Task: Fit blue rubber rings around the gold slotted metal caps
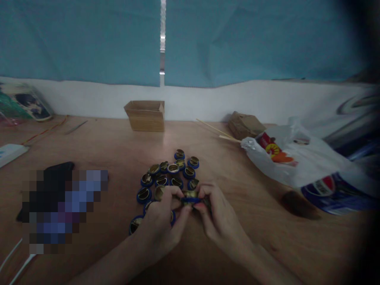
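Between my two hands is a small round blue-rimmed piece with a gold-coloured top (190, 196), held low over the table. My left hand (166, 219) pinches its left side with thumb and forefinger. On its right side my right hand (218, 215) grips it the same way. Several similar blue and gold pieces (173, 168) lie on the wooden table just beyond and to the left of my hands. Part of that group is hidden behind my left hand.
An open cardboard box (147, 118) stands near the wall. Right: a crumpled brown paper bag (245, 125), thin sticks, a white plastic bag (285, 170) and a Pepsi package (332, 194). Left: a black object (59, 178), a blurred-out area, cables and a white power strip (12, 153).
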A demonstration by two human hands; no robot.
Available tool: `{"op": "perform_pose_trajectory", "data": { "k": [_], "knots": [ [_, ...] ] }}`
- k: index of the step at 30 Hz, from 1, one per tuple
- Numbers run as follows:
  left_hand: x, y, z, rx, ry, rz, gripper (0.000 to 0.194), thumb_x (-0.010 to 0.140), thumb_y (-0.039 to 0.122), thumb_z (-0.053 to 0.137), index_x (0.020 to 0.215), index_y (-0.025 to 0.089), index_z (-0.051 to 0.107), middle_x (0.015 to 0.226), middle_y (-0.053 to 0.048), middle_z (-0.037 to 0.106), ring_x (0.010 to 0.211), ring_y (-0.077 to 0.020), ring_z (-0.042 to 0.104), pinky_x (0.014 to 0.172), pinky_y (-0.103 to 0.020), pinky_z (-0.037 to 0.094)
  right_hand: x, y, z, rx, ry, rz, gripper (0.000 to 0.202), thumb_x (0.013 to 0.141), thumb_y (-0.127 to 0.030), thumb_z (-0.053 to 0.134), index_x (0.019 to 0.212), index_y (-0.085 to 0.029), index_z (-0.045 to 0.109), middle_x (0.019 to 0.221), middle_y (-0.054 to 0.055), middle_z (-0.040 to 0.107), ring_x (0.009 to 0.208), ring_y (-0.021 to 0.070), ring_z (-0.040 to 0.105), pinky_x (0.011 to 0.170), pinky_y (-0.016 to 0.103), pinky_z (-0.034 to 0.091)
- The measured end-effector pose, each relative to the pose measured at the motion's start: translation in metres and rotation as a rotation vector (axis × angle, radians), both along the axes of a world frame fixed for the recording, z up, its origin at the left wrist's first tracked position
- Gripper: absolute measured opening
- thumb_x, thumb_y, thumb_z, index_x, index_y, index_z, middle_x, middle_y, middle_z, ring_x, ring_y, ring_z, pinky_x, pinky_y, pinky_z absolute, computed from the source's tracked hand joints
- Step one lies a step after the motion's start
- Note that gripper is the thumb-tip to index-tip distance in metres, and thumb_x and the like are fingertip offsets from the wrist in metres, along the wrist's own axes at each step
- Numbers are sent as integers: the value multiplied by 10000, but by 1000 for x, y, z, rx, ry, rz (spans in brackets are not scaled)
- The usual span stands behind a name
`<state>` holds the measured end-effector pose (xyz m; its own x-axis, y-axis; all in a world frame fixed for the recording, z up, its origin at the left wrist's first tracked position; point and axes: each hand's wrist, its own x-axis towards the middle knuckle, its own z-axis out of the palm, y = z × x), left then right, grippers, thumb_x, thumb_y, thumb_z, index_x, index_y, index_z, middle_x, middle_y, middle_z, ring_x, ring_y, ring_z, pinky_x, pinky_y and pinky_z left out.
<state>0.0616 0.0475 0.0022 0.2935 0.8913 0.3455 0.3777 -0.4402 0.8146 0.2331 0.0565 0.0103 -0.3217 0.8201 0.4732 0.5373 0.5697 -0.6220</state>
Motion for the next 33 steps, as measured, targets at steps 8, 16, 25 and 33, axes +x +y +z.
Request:
{"op": "perform_pose_trajectory", "data": {
  "k": [8, 16, 25, 33],
  "knots": [
    [-4, 8, 2, 175, 140, 106, 198, 852, 159, 591, 1021, 195, 495, 871, -49, 666, 767, -195, 681, 675, -325, 564, 2, -1, 5, 41, 18, -34, 165, 909, -74, 448, 979, -223, 432, 934, 39, 532, 827, 160, 557, 713, 277, 482],
    [-1, 7, 10, -40, -115, 54, 110, 858, 166, 579, 934, 194, 504, 832, -27, 679, 744, -154, 681, 673, -267, 549, 1, 0, 3, -128, 264, -16, 183, 887, -198, 590, 1023, -252, 480, 981, 23, 540, 848, 162, 577, 723, 296, 505],
    [-3, 4, 7, 53, -39, 67, 106, 845, 189, 621, 893, 196, 527, 777, -8, 678, 689, -139, 678, 625, -233, 531, -1, -5, 4, -213, 204, -30, 62, 929, -173, 466, 925, -233, 450, 890, 20, 581, 774, 155, 594, 662, 279, 489],
    [-3, 4, 15, 31, -61, 28, 134, 851, 167, 593, 772, 190, 487, 624, 50, 549, 535, -77, 550, 500, -176, 411, -1, -2, 13, -437, 413, 63, 116, 916, -324, 549, 935, -238, 474, 877, 9, 553, 786, 150, 583, 702, 283, 514]
  ]
}}
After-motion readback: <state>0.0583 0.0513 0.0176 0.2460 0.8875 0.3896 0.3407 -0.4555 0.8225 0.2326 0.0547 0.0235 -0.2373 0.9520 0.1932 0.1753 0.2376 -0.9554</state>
